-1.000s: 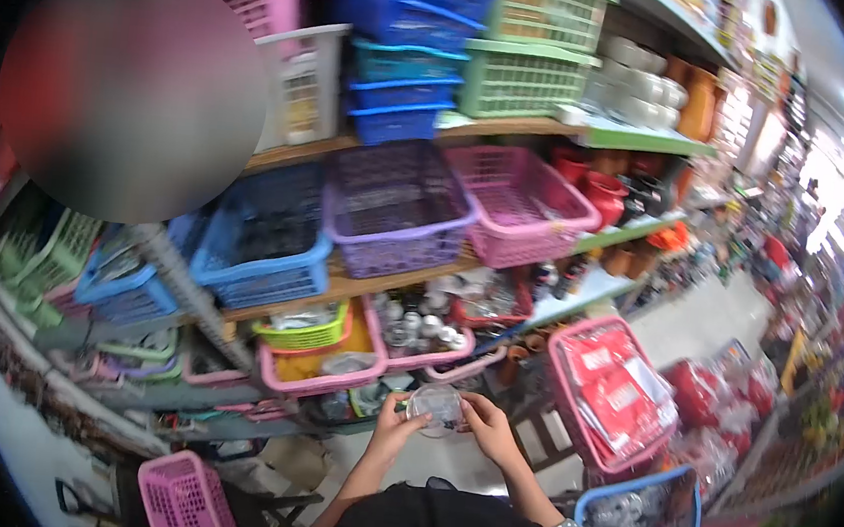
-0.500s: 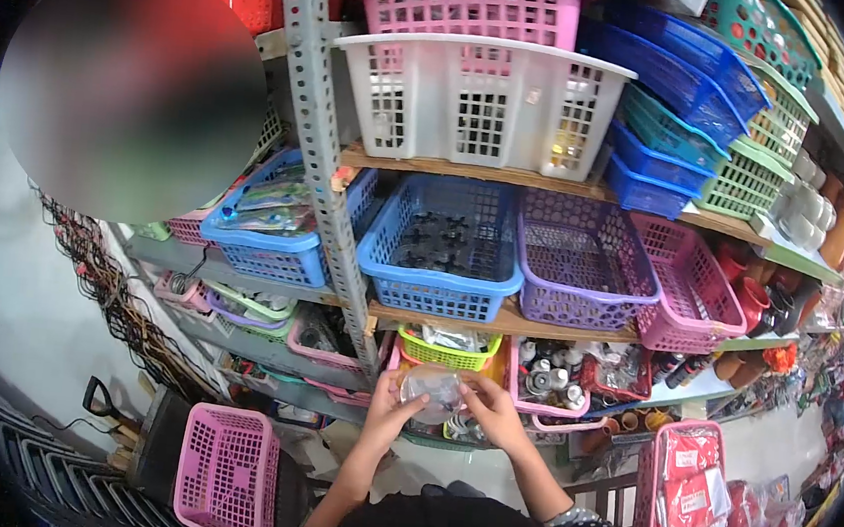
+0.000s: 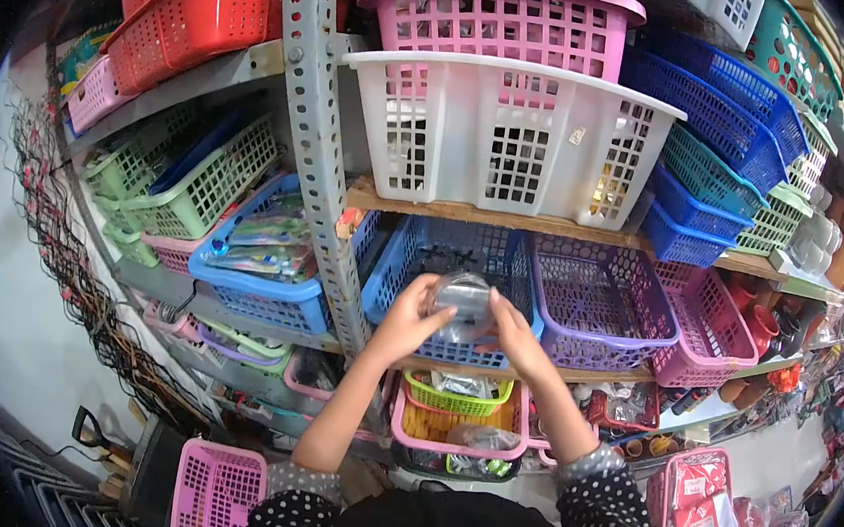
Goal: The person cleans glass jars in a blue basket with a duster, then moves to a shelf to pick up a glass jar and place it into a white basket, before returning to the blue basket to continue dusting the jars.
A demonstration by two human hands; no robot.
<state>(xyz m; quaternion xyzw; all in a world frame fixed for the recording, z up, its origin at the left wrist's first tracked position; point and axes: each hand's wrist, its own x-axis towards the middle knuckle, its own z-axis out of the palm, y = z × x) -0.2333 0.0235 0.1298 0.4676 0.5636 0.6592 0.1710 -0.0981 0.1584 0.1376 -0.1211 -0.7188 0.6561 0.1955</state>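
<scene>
A clear, round plastic container (image 3: pixel 463 302) is held up between both hands, in front of the blue basket (image 3: pixel 464 354). Its contents, if any, cannot be made out. My left hand (image 3: pixel 411 321) grips the container's left side, thumb across the front. On the opposite side, my right hand (image 3: pixel 514 334) has its fingers closed against the edge. Small dark pieces (image 3: pixel 435 257) lie in the blue basket behind the container, partly hidden by my hands.
A purple basket (image 3: pixel 600 351) and a pink basket (image 3: pixel 704 364) share the middle shelf. Above stands a white basket (image 3: pixel 449 150). A perforated metal post (image 3: pixel 312 144) rises left of my hands. Below, a yellow-green basket (image 3: pixel 455 402) sits over a pink-rimmed one.
Both hands have lifted the clear container from lower-shelf height to the front of the blue basket. The view has shifted, and the large blurred patch at upper left is gone.
</scene>
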